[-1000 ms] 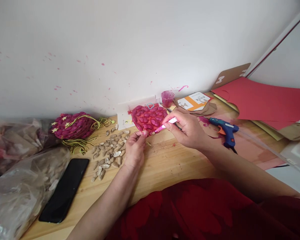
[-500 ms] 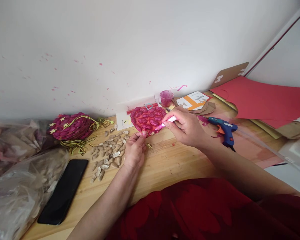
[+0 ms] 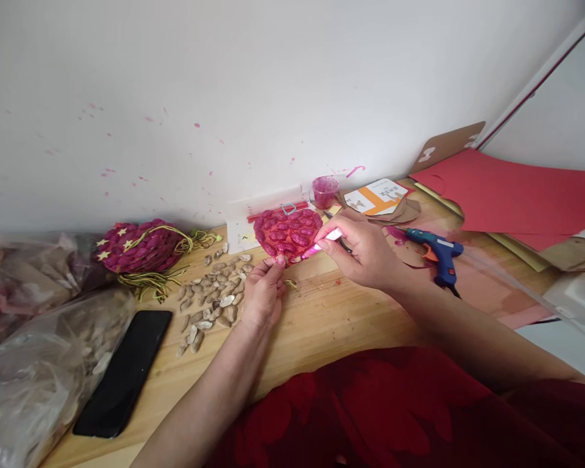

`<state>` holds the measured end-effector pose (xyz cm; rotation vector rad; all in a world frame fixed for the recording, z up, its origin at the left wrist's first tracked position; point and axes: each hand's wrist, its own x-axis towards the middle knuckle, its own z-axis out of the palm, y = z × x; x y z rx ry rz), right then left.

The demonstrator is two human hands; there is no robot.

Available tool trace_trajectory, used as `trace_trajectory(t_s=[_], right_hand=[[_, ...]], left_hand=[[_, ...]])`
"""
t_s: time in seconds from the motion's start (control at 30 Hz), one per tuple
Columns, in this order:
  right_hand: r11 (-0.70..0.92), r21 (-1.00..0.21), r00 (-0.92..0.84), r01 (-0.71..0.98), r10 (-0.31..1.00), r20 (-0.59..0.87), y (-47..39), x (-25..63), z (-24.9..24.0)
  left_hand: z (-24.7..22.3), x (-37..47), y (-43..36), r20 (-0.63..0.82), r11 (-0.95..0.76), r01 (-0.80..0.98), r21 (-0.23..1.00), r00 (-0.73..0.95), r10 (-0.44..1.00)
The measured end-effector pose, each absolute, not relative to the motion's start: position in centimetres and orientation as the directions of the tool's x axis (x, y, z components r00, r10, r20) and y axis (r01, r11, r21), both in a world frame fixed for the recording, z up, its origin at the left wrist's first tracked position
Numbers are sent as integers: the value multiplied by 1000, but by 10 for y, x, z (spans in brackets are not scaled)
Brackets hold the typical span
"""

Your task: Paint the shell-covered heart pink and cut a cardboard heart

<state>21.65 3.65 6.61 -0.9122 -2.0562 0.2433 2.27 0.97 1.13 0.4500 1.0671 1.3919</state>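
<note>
Magenta shell-covered piece [image 3: 283, 236] lies at frame centre, between the hands. Left hand [image 3: 264, 289], at its lower left, pinches its near edge. Right hand [image 3: 363, 252], at its right, grips a slim white-and-pink tool [image 3: 332, 235]; tip sits at the piece's lower right, contact hard to make out. Loose peanut shells [image 3: 214, 286] lie left of centre.

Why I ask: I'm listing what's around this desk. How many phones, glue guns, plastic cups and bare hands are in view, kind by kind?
Phone: 1
Glue gun: 1
Plastic cup: 1
Left hand and right hand: 2
Total: 5
</note>
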Motion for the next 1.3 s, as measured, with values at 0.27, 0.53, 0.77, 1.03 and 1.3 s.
trace_trajectory(t_s=[0.27,0.53,0.77,1.03,1.3], right_hand=[[713,-467,-363,523,683,634,37,217,66],[715,-468,-339,519,675,656,38,215,63],[720,-484,-332,497,673,661,38,215,63],[716,-469,-345,516,675,652,37,216,65],[722,-468,-360,509,672,647,35,214,64]], left_hand=[[9,23,9,-316,184,-530,828,-170,933],[10,23,10,-327,195,-541,818,-159,932],[10,22,10,-331,192,-561,805,-156,931],[9,23,10,-317,174,-564,807,-166,934],[10,23,9,-319,172,-559,811,-176,931]])
